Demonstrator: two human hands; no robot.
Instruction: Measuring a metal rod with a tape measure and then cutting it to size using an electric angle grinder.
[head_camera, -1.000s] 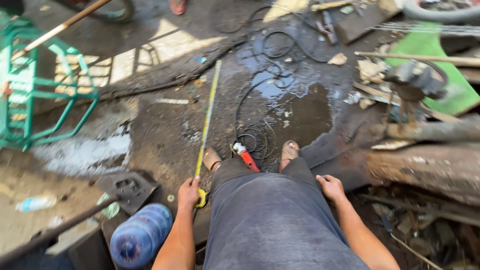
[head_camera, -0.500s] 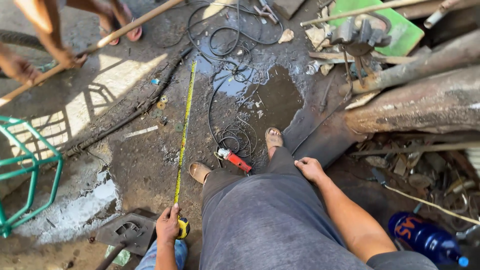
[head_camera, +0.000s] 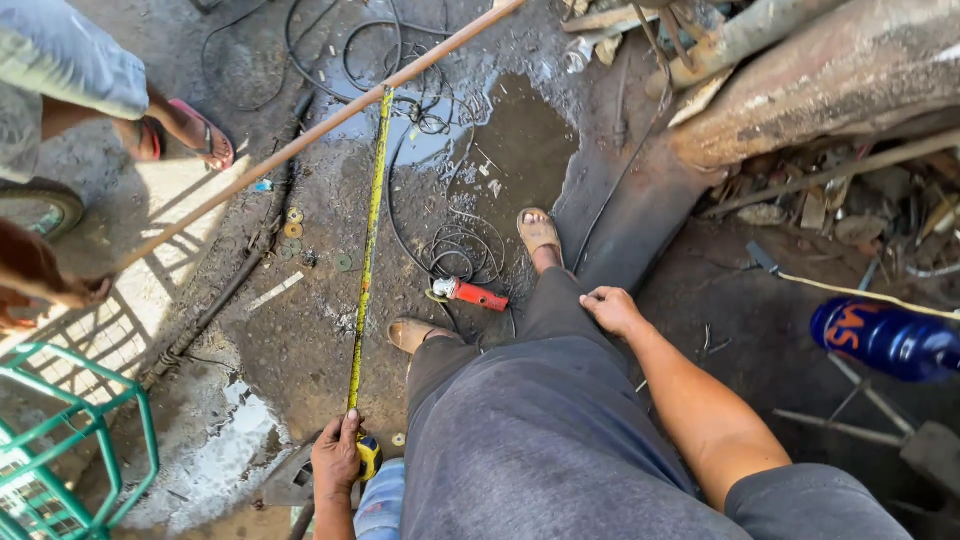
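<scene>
Gripping the yellow case of a tape measure (head_camera: 368, 457) low in the view, the left hand (head_camera: 337, 455) is curled closed around it, fingers wrapped over the top, while the yellow blade (head_camera: 366, 250) runs straight away from it across the wet, dirty ground toward a long rusty rod (head_camera: 320, 130). The blade looks thin, light and springy; it will likely buckle or twist if pushed sideways, so the case seems the sound place to hold it, with the far end needing to be hooked or pinned. The right hand (head_camera: 612, 308) lies loosely closed on the right thigh, fingers bent, holding nothing. Between the sandalled feet sits a red angle grinder (head_camera: 470, 293) amid coiled black cables (head_camera: 455, 245), beside a muddy puddle (head_camera: 520, 140). A blue bottle (head_camera: 880, 338) lies off to the right near scrap metal. At the left, another person's hand (head_camera: 85, 290) holds the near end of the rod, by a green metal frame (head_camera: 70, 440).
</scene>
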